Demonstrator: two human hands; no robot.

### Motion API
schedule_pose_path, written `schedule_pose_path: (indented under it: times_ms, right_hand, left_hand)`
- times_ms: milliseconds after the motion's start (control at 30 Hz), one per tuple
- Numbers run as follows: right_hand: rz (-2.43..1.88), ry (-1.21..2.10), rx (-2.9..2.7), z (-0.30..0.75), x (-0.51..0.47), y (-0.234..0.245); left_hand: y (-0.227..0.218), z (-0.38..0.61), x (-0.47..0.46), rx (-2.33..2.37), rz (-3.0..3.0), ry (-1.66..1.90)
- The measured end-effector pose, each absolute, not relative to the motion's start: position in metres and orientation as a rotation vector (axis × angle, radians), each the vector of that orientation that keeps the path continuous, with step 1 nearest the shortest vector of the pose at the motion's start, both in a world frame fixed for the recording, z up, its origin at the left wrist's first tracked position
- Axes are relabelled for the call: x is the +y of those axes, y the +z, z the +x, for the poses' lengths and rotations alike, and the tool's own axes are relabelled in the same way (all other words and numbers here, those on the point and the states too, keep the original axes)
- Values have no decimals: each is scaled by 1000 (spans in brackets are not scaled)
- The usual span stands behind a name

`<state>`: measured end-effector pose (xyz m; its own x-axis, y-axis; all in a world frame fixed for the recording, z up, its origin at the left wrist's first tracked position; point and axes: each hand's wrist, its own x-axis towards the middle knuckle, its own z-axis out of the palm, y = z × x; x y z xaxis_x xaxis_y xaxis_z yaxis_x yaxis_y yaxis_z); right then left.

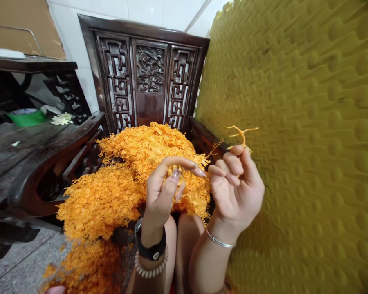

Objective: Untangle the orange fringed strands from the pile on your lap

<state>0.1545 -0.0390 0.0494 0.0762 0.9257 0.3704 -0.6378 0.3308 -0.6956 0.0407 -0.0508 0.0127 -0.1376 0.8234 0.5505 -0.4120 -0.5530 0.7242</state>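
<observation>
My right hand (pixel 237 185) is raised, thumb and forefinger pinching an orange branching sprig (pixel 243 132) whose thin arms stick up above the fingertips. Its other fingers curl toward the palm. Close beside it on the left, my left hand (pixel 164 183) has its fingers bent round and the thumb curled in. Yellow-orange strands show between that thumb and the fingers, but I cannot make out whether they are held or lie behind. The fingertips of the left hand reach the curled fingers of the right. Beyond both hands lies a big heap of similar orange sprigs (pixel 153 143).
The heap rests on a dark carved wooden chair (pixel 150 108) and spills down at the lower left. A yellow-green textured foam mat (pixel 309 122) stands close on the right. At left, a dark wooden table (pixel 3 139) bears a green bowl-like object (pixel 27 118) and white flowers (pixel 61 119).
</observation>
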Motion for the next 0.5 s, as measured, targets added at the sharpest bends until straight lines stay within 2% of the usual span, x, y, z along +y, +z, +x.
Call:
schedule_pose_path:
  times_ms: [167,333,500]
  right_hand:
    - [-428,1275,-1044,155,-43,52]
    - [-361,1415,-1169,154,-46,50]
    - [-345,1414,-1259,150,-49,49]
  left_hand:
    - [7,34,-40,479,1267,1938]
    - [2,26,-37,550,1314,1913]
    - [6,22,-38,803,1805,1560]
